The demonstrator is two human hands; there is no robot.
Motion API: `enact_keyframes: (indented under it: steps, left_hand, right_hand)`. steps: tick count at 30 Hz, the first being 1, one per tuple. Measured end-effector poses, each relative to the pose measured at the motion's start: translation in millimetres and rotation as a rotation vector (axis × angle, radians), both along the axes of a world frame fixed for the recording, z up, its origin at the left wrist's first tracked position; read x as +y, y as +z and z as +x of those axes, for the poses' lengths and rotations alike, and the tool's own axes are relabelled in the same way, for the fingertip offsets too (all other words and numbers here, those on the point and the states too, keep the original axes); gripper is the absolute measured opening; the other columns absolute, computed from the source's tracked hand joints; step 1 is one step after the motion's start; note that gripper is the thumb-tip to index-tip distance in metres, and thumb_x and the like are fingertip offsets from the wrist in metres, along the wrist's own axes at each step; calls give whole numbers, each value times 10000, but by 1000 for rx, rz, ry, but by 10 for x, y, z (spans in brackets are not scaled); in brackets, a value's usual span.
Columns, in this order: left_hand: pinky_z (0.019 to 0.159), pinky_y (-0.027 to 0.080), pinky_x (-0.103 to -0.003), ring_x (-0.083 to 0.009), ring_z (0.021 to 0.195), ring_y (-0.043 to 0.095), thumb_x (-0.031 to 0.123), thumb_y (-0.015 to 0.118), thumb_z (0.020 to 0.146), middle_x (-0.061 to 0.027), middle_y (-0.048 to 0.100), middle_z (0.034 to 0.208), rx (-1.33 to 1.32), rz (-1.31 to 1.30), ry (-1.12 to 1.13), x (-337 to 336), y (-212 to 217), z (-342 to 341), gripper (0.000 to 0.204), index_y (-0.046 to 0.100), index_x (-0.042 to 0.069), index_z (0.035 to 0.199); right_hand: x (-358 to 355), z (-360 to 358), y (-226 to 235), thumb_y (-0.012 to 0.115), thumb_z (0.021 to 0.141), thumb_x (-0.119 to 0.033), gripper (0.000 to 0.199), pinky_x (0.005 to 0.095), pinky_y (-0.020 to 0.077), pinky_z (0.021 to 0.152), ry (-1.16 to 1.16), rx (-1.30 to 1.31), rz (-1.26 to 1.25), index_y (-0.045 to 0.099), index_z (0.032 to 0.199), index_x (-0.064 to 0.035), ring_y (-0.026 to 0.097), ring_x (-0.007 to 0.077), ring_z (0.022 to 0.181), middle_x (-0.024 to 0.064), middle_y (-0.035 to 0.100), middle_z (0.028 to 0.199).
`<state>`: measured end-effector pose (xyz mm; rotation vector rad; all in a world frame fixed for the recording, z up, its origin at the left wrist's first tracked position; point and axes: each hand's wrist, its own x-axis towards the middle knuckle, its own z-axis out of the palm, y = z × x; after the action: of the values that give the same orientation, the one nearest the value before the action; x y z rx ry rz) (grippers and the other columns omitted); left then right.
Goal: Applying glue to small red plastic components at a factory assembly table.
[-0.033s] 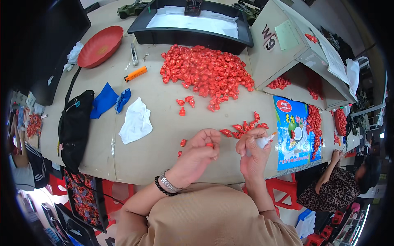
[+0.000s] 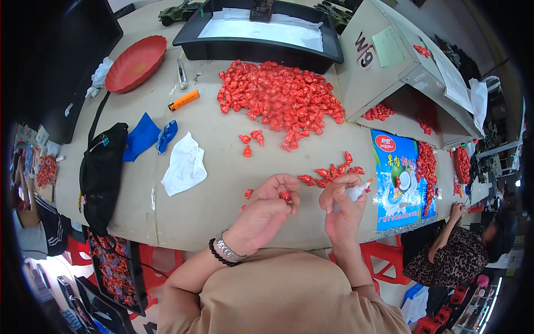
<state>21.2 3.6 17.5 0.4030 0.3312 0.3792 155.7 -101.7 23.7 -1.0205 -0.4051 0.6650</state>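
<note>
Between the fingertips of my left hand (image 2: 267, 210) is a small red plastic part (image 2: 285, 195), partly covered by the curled fingers. My right hand (image 2: 343, 209) is wrapped round a small white squeeze bottle (image 2: 356, 193), whose orange-tipped nozzle points up and to the right. The two hands are apart, above the near edge of the table. Just beyond the right hand lies a small group of red parts (image 2: 332, 170). A large heap of similar red parts (image 2: 278, 97) spreads farther back, and a few loose ones (image 2: 247, 150) lie left of it.
A black tray (image 2: 258, 49) lined with white paper stands at the back. At right are a beige box shelf (image 2: 367, 83) and a blue printed sheet (image 2: 395, 206). Leftward lie a white cloth (image 2: 183, 164), an orange marker (image 2: 183, 101), a cutter (image 2: 182, 74), a red dish (image 2: 136, 64) and a black bag (image 2: 103, 178).
The fingers of my left hand have shifted slightly, and more of the red part shows between them. My right hand with the bottle is almost unmoved.
</note>
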Motion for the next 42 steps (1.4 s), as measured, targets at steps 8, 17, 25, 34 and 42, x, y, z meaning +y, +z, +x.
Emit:
enact_keyframes:
  steps: [8,17,25,34,42]
  left_hand:
    - [725,483,-241,-163,874,611,51,575,893,-71,589,1062,18,0,-63,36,-24,-66,241,533,16,1128]
    - [600,443,-221,-127,709,556,136,588,910,-49,603,974,1,-64,-61,63,-63,-24,423,459,27,1298]
    - [551,357,-227,-118,661,492,208,508,959,-24,557,927,-6,-18,-34,83,-35,-3,522,324,5,1404]
    - [541,377,-241,-136,664,505,219,485,969,-47,576,937,-74,-66,-23,120,-86,-26,487,348,-10,1377]
    - [543,366,-220,-105,648,474,183,561,929,-53,593,954,-98,-61,46,72,-237,-33,179,543,81,1076]
  right_hand:
    - [-33,40,-46,668,837,-120,153,229,313,455,59,-24,-23,547,866,-31,420,72,488,12,504,630]
    - [-34,59,-85,701,814,-136,175,228,357,549,-23,-118,-158,552,825,-44,488,92,586,26,554,711]
    - [-45,84,-63,726,796,-143,197,234,400,617,49,-84,-190,569,847,-37,508,95,633,15,559,743]
    - [5,37,-6,601,768,1,379,244,380,650,179,-145,-244,431,1097,-81,482,108,747,40,531,836]
    - [-50,19,35,577,811,21,338,267,440,787,175,-344,-206,414,1097,-55,528,137,889,81,477,1072]
